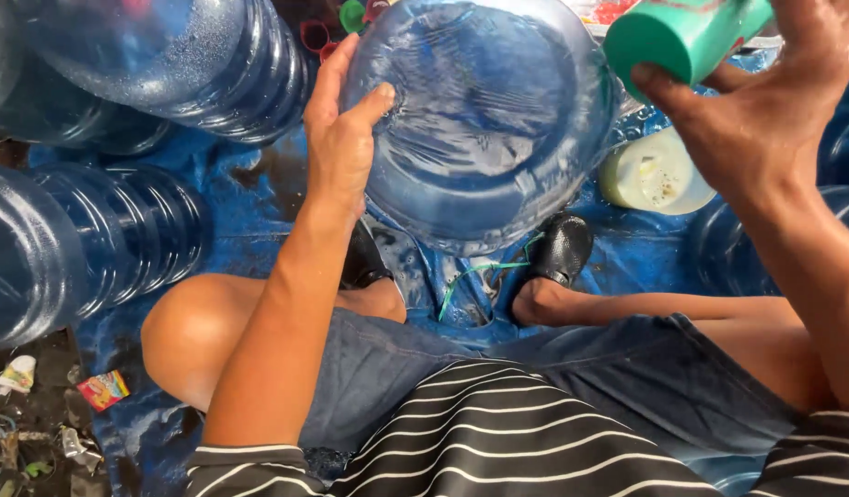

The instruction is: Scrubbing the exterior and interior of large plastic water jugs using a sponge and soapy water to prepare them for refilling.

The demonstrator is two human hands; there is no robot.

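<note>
The left hand (340, 138) lies flat and released against the rim of the big blue water jug (484, 120), which rests on the wet blue tarp (259, 221) between the feet, base turned up at the camera and long axis running away, so a slick wall could let it roll sideways. Farther off, the right hand (765, 101) grasps a green bottle (687, 35) tilted mouth-down-left; it may slip or spill.
</note>
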